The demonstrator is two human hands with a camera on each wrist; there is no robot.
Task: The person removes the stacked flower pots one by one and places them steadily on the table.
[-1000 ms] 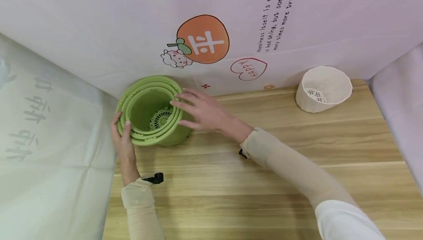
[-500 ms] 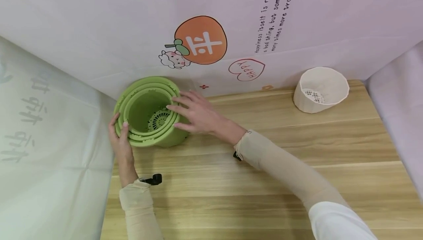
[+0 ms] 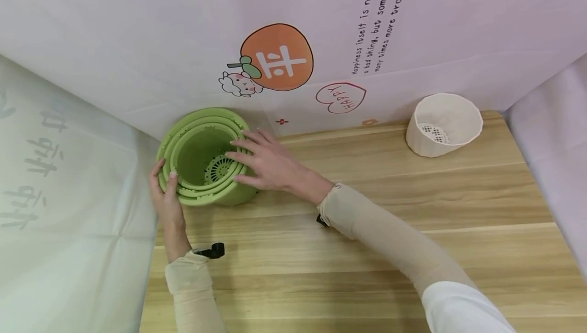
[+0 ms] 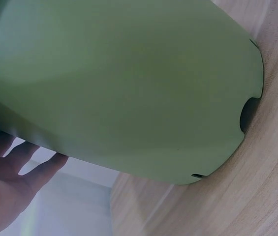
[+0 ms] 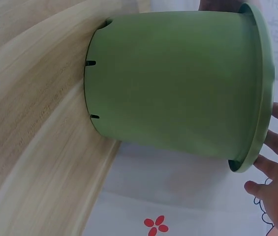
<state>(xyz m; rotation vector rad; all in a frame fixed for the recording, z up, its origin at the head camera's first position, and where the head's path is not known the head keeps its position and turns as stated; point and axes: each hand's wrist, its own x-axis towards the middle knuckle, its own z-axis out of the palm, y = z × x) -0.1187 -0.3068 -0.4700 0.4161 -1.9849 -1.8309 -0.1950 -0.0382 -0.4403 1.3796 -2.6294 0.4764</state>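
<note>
Green plastic flower pots (image 3: pixel 192 157), nested in one another, stand at the back left; slotted drainage holes show in the innermost pot's bottom. My left hand (image 3: pixel 168 200) grips their left rim, thumb on top and fingers outside. In the left wrist view its fingers (image 4: pixel 45 169) lie against the outer pot's side (image 4: pixel 129 93). My right hand (image 3: pixel 268 164) reaches over the right rim with spread, fairly straight fingers. The right wrist view has these fingers (image 5: pixel 276 142) by the outer pot's rim (image 5: pixel 264 93); whether they touch the inner pots cannot be told.
A white ribbed pot (image 3: pixel 415 136) with a perforated bottom stands at the table's back right. The wooden table (image 3: pixel 367 251) is bordered by a printed cloth wall (image 3: pixel 174 52) behind and pale cloth (image 3: pixel 91 170) on the left.
My right hand has moved left and slightly nearer, its fingers reaching further over the pots' right rim. The left hand keeps its hold on the left rim. The head view has shifted slightly.
</note>
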